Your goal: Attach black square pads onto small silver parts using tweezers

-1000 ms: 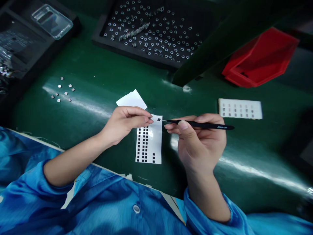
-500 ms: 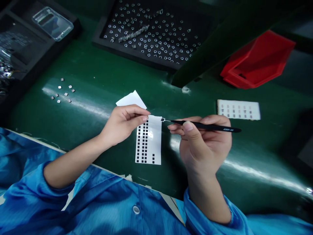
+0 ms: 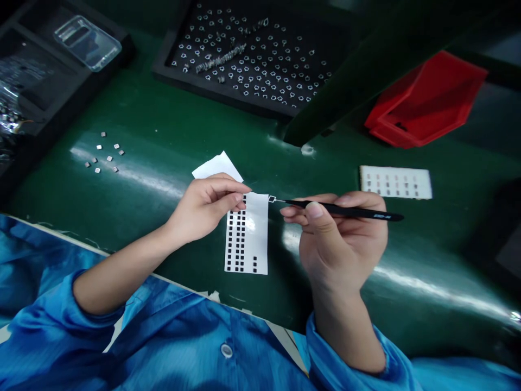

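My left hand (image 3: 205, 206) pinches the top left edge of a white sheet (image 3: 257, 239) that carries rows of small black squares on the green table. My right hand (image 3: 340, 239) is closed round black tweezers (image 3: 337, 209) that point left. At the tweezer tip sits a tiny square piece (image 3: 271, 199), just off the sheet's top right corner. A blank white paper (image 3: 217, 165) lies behind my left hand.
A black tray (image 3: 252, 54) with several small metal frames lies at the back. A red bin (image 3: 427, 98) stands at the back right, a second white sheet (image 3: 395, 182) in front of it. Several loose metal pieces (image 3: 103, 155) lie at the left. Black trays (image 3: 52, 60) fill the far left corner.
The tweezers lifted a small square off the top of the sheet and drew it rightward past the sheet's edge. My left hand kept its hold on the sheet.
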Motion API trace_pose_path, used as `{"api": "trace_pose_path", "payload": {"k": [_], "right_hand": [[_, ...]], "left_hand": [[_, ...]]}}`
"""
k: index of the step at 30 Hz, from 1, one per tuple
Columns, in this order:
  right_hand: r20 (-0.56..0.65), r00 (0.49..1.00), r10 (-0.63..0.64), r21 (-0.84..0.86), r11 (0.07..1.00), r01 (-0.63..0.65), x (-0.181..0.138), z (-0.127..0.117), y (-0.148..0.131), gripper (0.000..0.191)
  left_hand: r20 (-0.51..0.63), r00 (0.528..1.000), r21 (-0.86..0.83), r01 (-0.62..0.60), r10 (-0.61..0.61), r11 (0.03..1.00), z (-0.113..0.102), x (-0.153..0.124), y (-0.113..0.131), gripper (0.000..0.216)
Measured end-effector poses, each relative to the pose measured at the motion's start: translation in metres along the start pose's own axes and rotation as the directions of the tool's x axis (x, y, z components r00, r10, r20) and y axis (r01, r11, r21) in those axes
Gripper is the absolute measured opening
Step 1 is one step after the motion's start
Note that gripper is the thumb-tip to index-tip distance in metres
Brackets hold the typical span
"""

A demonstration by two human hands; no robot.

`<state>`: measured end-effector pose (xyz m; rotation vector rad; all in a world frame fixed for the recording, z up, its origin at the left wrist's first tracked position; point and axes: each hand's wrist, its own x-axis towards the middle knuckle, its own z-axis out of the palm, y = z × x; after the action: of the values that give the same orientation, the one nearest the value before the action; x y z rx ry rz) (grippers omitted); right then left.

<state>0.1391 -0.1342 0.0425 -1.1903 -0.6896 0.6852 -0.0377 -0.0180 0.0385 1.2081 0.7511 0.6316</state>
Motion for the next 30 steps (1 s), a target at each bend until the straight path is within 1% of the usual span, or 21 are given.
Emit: {"api": "trace_pose_path", "payload": {"k": [3, 9, 11, 16, 19, 22, 26, 30], "right_hand": [[0.003, 1.000, -0.001, 0.002, 1.000, 0.001, 0.0002, -0.0005, -0.0003, 0.032], [0.002, 1.000, -0.005, 0.026, 1.000, 0.005, 0.0005, -0.0008, -0.0009, 0.031], [-0.007, 1.000, -0.007, 0.022, 1.000, 0.008, 0.0009, -0.0004, -0.0010, 0.031], [-0.002, 1.000, -0.009, 0.027, 1.000, 0.009, 0.0014, 0.0001, -0.0016, 0.031], [0.008, 1.000, -0.014, 0.032, 0.999, 0.014, 0.0010, 0.0001, -0.0015, 0.031], [0.013, 1.000, -0.010, 0.051, 0.999, 0.010, 0.0006, 0.0002, -0.0007, 0.031], [0.021, 1.000, -0.007, 0.064, 0.998, 0.006, -0.0001, 0.0003, 0.0005, 0.031], [0.028, 0.999, -0.020, 0.064, 0.998, 0.018, -0.0006, 0.0005, 0.0003, 0.030]], "left_hand": [[0.003, 1.000, -0.018, 0.007, -0.007, 1.000, -0.0001, 0.0001, -0.0007, 0.007], [-0.027, 0.987, -0.068, 0.154, -0.156, 0.986, -0.0006, -0.0024, -0.0013, 0.019], [-0.023, 0.989, -0.048, 0.147, -0.149, 0.988, -0.0015, -0.0025, -0.0018, 0.017], [-0.066, 0.996, 0.036, 0.057, -0.055, 0.998, -0.0027, -0.0011, -0.0024, 0.011], [-0.080, 0.994, 0.013, 0.070, -0.069, 0.997, -0.0017, -0.0006, -0.0025, 0.018], [-0.080, 0.991, -0.048, 0.103, -0.106, 0.994, -0.0007, -0.0011, -0.0040, 0.023], [-0.051, 0.987, -0.123, 0.145, -0.152, 0.982, 0.0000, -0.0020, -0.0069, 0.020], [-0.036, 0.989, -0.114, 0.137, -0.142, 0.984, 0.0007, -0.0014, -0.0061, 0.019]]}}
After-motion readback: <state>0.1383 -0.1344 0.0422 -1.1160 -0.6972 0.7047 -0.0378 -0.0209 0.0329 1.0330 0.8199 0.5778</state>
